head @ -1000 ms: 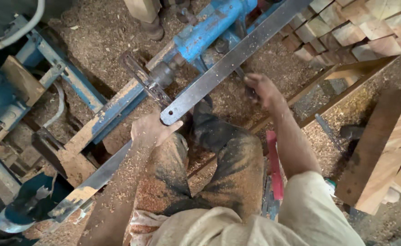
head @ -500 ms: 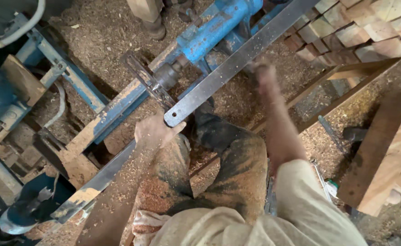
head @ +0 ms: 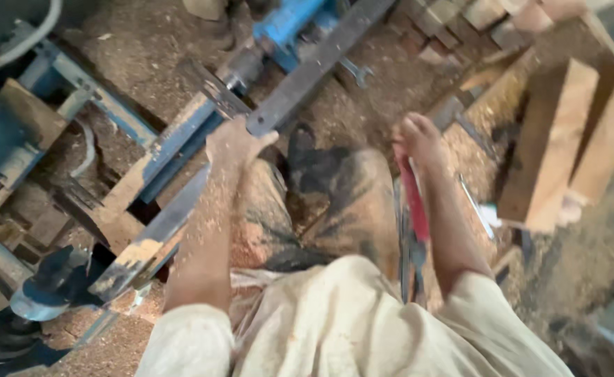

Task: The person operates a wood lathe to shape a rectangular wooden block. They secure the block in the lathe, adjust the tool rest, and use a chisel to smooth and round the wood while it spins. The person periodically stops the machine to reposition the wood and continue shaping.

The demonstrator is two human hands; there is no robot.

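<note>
My left hand [head: 233, 143] grips the near end of a long flat metal bar [head: 314, 70], which runs up and to the right across the blue lathe head [head: 286, 21]. Sawdust coats that forearm. My right hand [head: 422, 139] is lowered beside my right knee, at the top end of a red-handled tool [head: 416, 206] that lies along my leg. Motion blur hides whether its fingers close on the tool. My dusty trousers [head: 335, 202] fill the middle.
The lathe's blue and wooden bed rails [head: 160, 150] slant down to the left toward a dark round motor part [head: 48, 286]. Thick wooden blocks [head: 551, 139] stand at the right, and a wrench [head: 356, 70] lies in the sawdust. Small wood pieces are stacked at the top right.
My right hand has dropped from the metal bar to the red-handled tool by my knee. The view has shifted right. My left hand stays on the bar's end.
</note>
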